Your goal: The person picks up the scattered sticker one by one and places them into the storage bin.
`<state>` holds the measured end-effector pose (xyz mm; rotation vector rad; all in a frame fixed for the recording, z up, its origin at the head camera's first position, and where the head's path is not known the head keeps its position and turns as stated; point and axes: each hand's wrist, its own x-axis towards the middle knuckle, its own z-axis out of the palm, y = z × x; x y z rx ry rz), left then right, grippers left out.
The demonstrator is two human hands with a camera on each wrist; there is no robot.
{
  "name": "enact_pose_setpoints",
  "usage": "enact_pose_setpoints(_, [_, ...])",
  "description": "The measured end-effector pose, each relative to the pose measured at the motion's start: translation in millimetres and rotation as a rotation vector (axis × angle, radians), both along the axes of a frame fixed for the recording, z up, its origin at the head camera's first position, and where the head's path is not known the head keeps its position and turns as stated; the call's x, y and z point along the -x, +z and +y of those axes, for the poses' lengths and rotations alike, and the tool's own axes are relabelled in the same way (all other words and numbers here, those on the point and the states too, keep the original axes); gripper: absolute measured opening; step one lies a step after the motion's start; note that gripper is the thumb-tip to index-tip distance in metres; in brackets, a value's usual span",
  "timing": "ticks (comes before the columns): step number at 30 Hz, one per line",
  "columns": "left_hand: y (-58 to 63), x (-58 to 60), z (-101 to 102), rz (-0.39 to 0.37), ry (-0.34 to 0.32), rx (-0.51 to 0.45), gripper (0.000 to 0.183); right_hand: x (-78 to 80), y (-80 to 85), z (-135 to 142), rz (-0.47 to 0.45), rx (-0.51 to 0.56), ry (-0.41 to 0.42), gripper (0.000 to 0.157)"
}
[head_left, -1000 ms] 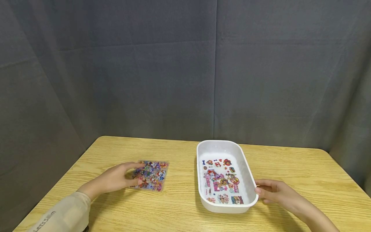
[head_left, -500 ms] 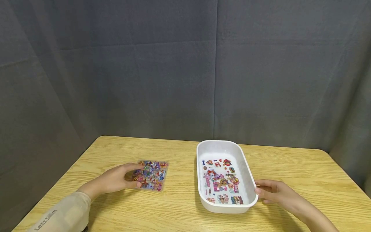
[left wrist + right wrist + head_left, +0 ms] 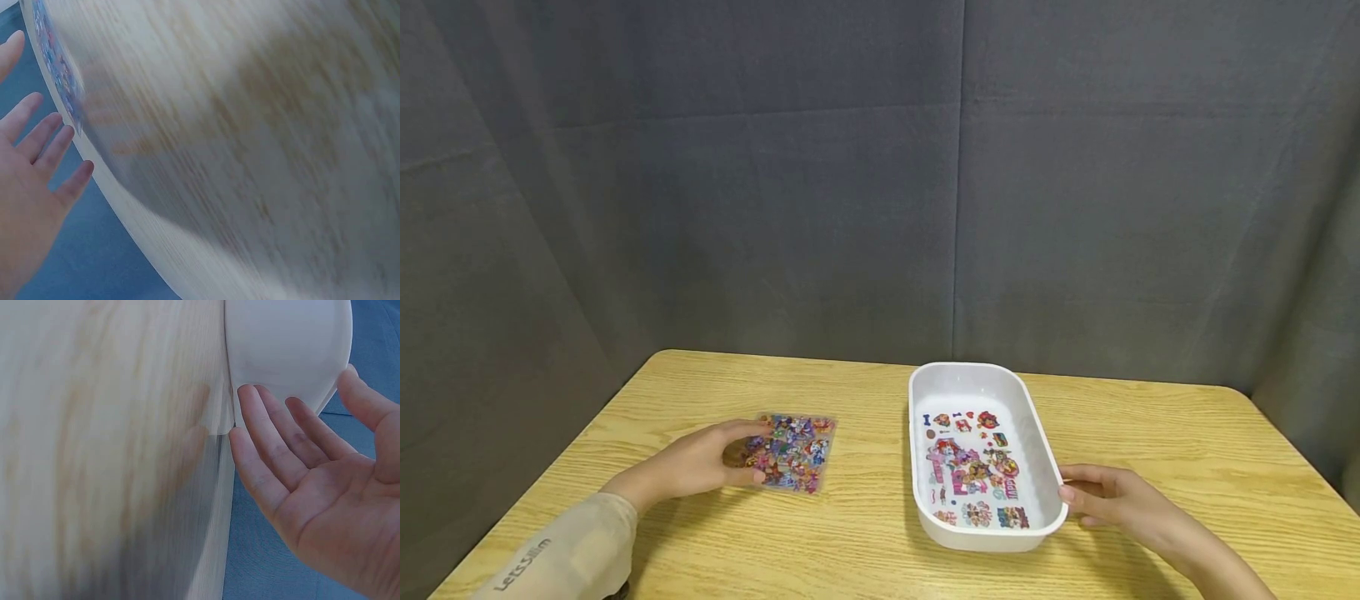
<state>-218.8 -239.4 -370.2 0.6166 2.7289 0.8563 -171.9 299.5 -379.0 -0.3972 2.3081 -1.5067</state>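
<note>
A stack or sheet of colourful cartoon stickers lies flat on the table's left half. My left hand hovers at its left edge, thumb and fingers spread and holding nothing; the left wrist view shows the fingers loosely extended. On the right half stands a white tray with rounded corners. Inside it, flat on the bottom, is a clear sticker sheet with cartoon dogs. My right hand is at the tray's near right side, thumb tip at the rim and straight fingers against or close to the outer wall.
The wood-grain table carries both things. Behind and around it hangs a dark grey curtain. A light sleeve with lettering covers my left forearm.
</note>
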Motion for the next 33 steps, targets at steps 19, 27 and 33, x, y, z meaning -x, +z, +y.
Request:
enact_pose_setpoints(19, [-8.0, 7.0, -3.4, 0.010, 0.024, 0.055, 0.077, -0.2, 1.0, -0.5, -0.018, -0.002, -0.011, 0.061])
enact_pose_setpoints(27, [-9.2, 9.4, -3.9, 0.044, -0.014, 0.091, 0.079, -0.1, 0.8, -0.3, -0.025, -0.009, -0.016, 0.062])
enact_pose_setpoints(33, [-9.4, 9.4, -2.7, 0.091, -0.016, 0.160, 0.077, -0.3, 1.6, -0.6, -0.023, -0.010, -0.016, 0.061])
